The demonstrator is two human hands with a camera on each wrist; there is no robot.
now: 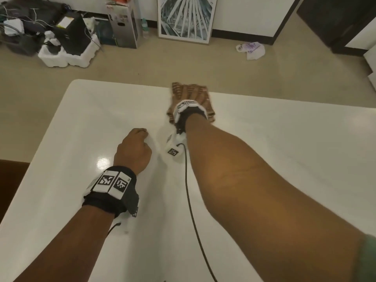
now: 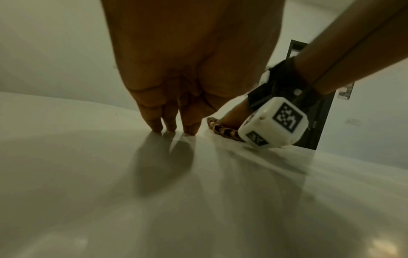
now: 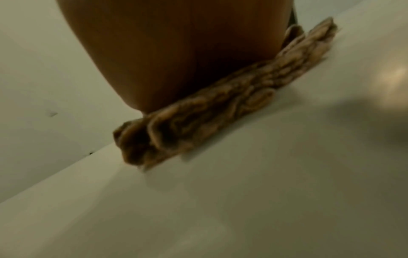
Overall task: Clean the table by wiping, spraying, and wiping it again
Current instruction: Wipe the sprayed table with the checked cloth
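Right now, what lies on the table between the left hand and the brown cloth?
Only the white marker cube on the right wrist; otherwise bare table separates left hand and cloth, per head view.

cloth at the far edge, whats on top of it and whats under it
The right hand lies flat on top of the cloth, pressing it onto the white table. Its far end overhangs the table edge. The patch of table beneath it is covered.

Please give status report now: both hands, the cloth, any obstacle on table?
Right hand flat on brown patterned cloth at white table far edge. Left hand fingertips on table, no grip. No obstacle seen.
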